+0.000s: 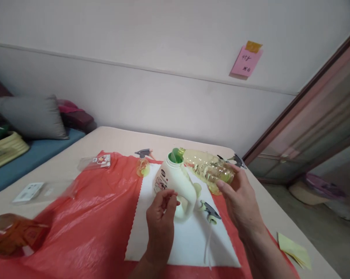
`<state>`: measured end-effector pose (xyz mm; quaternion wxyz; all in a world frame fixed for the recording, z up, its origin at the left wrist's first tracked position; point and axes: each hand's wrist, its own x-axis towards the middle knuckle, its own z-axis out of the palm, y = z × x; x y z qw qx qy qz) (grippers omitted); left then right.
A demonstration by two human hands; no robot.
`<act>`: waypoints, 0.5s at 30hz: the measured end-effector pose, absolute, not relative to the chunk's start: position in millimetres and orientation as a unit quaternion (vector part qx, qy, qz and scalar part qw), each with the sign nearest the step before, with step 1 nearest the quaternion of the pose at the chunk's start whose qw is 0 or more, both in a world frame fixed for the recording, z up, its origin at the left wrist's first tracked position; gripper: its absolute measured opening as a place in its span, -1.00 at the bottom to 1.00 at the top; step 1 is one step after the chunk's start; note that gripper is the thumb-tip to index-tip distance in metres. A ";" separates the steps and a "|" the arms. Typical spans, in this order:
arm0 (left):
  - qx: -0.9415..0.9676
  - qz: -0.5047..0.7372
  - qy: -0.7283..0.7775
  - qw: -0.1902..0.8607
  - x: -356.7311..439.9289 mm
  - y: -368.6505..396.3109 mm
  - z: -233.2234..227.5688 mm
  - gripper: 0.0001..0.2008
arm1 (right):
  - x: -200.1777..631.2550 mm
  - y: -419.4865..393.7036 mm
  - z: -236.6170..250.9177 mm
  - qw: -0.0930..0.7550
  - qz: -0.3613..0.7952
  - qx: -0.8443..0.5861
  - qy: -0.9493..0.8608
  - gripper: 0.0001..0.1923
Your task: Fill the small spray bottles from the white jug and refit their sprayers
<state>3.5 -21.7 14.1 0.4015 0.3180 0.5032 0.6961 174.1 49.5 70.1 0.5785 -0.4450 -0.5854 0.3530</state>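
A pale laundry detergent jug [182, 182] with a green spout insert stands on a white cloth. My right hand [241, 197] grips the base end of a clear yellow spray bottle [208, 166], which lies tipped nearly level with its neck at the jug's mouth. In front of the jug, by its handle, my left hand [162, 217] has its fingers curled and pinched together; whether they grip anything is hidden. A trigger spray head [211, 211] with a thin tube lies on the cloth between my hands.
A small orange-tinted spray bottle [143, 166] stands left of the jug, with a grey spray head [144, 152] behind it. Red plastic sheeting [96, 217] lies beneath the white cloth [189, 248]. An orange packet [15, 234] lies left, yellow sticky notes [294, 250] right.
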 end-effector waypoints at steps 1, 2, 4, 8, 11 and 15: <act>0.318 0.695 0.503 0.403 3.3 -21.7 14.2 -0.75 | 172.1 50.0 77.2 0.571 0.344 -0.456 -0.589 -0.41; 0.318 0.695 0.502 0.405 3.0 -21.8 14.3 -0.75 | 170.4 50.2 83.9 0.563 0.337 -0.466 -0.593 -0.39; 0.317 0.694 0.502 0.407 2.3 -22.1 14.6 -0.76 | 169.0 50.5 94.7 0.542 0.314 -0.482 -0.613 -0.34; 0.312 0.696 0.506 0.403 1.2 -21.2 14.1 -0.76 | 170.4 54.1 110.7 0.490 0.242 -0.496 -0.675 -0.28; 0.311 0.698 0.499 0.408 1.4 -19.6 12.4 -0.77 | 166.0 59.2 126.7 0.463 0.187 -0.498 -0.709 -0.26; 0.308 0.701 0.488 0.419 1.8 -19.1 10.8 -0.78 | 149.6 69.0 151.3 0.475 0.148 -0.481 -0.722 -0.23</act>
